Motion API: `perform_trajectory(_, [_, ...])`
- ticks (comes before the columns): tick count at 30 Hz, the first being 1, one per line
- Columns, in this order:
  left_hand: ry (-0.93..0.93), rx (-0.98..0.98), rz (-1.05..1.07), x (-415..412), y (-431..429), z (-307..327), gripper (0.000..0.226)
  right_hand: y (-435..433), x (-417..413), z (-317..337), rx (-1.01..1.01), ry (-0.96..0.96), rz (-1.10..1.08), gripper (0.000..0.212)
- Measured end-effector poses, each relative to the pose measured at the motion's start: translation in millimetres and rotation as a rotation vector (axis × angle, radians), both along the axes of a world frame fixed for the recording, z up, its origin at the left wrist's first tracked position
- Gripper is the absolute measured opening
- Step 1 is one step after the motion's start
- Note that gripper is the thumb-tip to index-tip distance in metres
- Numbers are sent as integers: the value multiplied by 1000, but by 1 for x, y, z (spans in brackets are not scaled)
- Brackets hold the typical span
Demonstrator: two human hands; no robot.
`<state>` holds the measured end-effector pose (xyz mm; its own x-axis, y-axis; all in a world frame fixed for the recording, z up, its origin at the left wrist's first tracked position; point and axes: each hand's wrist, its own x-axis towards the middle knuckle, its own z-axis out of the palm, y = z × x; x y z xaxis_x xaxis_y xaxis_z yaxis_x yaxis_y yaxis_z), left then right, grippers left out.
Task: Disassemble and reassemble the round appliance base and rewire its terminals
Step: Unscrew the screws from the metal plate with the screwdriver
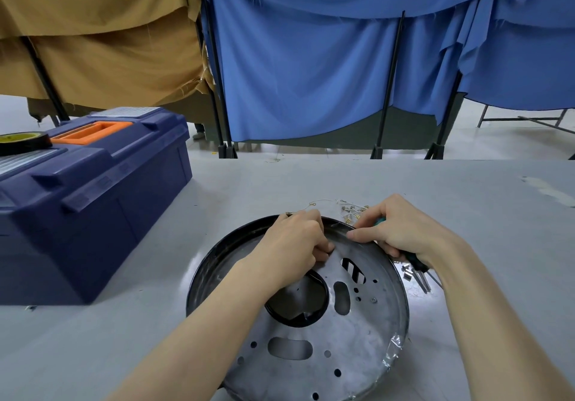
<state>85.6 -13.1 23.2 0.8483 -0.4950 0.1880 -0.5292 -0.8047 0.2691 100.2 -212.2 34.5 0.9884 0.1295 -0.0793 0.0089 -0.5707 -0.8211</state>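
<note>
The round appliance base [357, 338] lies flat on the grey table, a silver metal plate with slots and holes inside a black rim. My left hand [298, 242] rests on the plate near its far edge, fingers curled and pinching something too small to make out. My right hand [401, 229] sits at the far right rim, closed around a screwdriver with a teal and black handle [413, 265] whose end sticks out under my wrist. A thin wire with ring terminals [323, 202] and several small brass terminals [354, 211] lie just beyond the rim.
A dark blue toolbox [90, 195] with an orange handle stands at the left, a roll of black tape [21, 142] on its lid. Small metal parts and pliers tips [417, 276] lie right of the base. Blue and tan curtains hang behind the table.
</note>
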Motion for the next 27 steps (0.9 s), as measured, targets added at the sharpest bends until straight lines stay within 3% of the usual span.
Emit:
perform_trajectory(5, [30, -40, 10, 4, 4, 3, 29, -2, -4, 1, 57, -5, 16, 21])
perform_trajectory(13, [-17, 22, -5, 3, 2, 2, 23, -3, -1, -5, -83, 88, 28, 38])
perform_trajectory(19, [-10, 150, -28, 0, 0, 10, 22, 4, 4, -11, -9, 116, -26, 38])
perform_trajectory(22, [35, 209, -20, -3, 0, 16, 25, 9, 3, -9, 51, 110, -64, 20])
perform_trajectory(27, [218, -14, 73, -13, -9, 26, 40, 9, 3, 0, 141, 91, -188, 22])
